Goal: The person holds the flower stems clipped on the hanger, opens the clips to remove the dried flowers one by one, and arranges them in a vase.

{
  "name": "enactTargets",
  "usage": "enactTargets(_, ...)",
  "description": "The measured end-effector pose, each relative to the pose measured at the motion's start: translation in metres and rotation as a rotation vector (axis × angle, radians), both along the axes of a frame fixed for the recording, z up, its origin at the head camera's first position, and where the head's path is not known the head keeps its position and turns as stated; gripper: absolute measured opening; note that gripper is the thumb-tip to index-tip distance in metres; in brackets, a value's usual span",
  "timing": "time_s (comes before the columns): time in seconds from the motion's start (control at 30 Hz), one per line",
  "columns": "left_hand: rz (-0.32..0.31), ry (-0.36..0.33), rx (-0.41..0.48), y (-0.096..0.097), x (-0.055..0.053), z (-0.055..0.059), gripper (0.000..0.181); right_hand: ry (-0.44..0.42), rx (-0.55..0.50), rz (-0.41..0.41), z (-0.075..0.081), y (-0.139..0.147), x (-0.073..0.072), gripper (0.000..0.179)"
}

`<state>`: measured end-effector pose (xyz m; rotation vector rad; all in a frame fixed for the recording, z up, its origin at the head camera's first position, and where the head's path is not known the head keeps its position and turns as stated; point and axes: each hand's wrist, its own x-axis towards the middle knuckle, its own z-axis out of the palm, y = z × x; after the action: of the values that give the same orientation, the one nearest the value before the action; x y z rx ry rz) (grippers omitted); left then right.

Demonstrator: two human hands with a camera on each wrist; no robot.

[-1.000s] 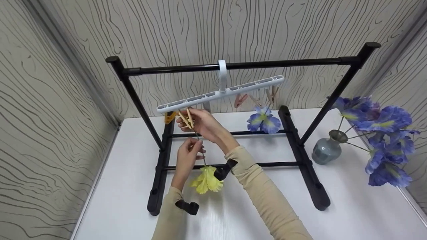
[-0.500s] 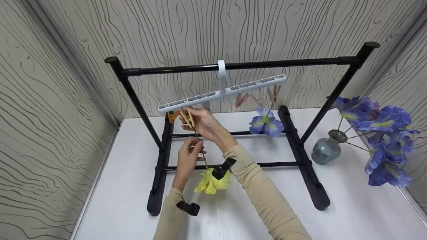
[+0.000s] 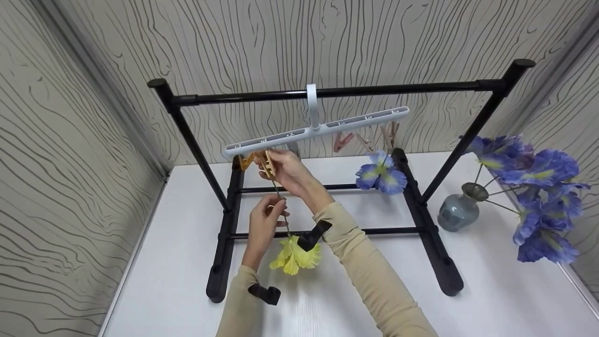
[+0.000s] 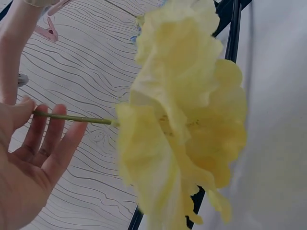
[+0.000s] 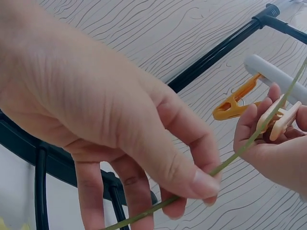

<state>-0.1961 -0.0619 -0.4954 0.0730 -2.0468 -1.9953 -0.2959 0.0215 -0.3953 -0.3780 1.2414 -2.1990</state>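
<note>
My left hand (image 3: 266, 215) pinches the thin green stem (image 5: 230, 160) of a yellow artificial flower (image 3: 295, 256) between thumb and forefinger. The bloom hangs head down and fills much of the left wrist view. Higher up, my right hand (image 3: 294, 172) holds a pale clothespin (image 5: 280, 120) under the left half of a white hanger (image 3: 266, 141). The stem's upper part passes across this clothespin; whether it is clamped I cannot tell. An orange clothespin (image 5: 235, 103) hangs just left of my right fingers. The left hand appears large in the right wrist view.
The hanger hooks over the top bar of a black rack (image 3: 402, 89). At its right end pink clothespins (image 3: 343, 142) hang, and a blue-violet flower (image 3: 381, 175) dangles there. A grey-blue vase (image 3: 458, 211) with several blue-violet flowers (image 3: 538, 171) stands at right on the white table (image 3: 173, 262).
The hanger and the blue-violet flower on it have shifted slightly right. My right hand has moved a little right with the pale clothespin, whose arms look closer together. The left hand has barely moved.
</note>
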Motion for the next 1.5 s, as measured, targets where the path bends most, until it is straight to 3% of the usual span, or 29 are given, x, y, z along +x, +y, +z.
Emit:
enactTargets(0.17, -0.001, 0.012, 0.012, 0.003, 0.0, 0.002, 0.027, 0.004, 0.026, -0.01, -0.001, 0.002, 0.0, 0.03)
enactTargets(0.47, -0.004, 0.022, -0.01, 0.006, -0.001, 0.001, 0.025, 0.131, 0.141, -0.041, 0.003, 0.015, 0.001, 0.041)
enactTargets(0.9, 0.063, 0.046, -0.124, 0.009, 0.0, 0.003, 0.019, 0.343, 0.314, 0.09, 0.018, 0.047, 0.003, 0.043)
enactTargets(1.23, 0.048, 0.102, -0.255, 0.006, -0.004, 0.003, 0.017, 0.361, 0.492, 0.169, 0.022, 0.074, 0.0, 0.029)
enactTargets(1.5, 0.089, 0.178, -0.33, 0.006, -0.005, 0.008, 0.017, 0.397, 0.631, 0.254, 0.017, 0.093, 0.0, 0.03)
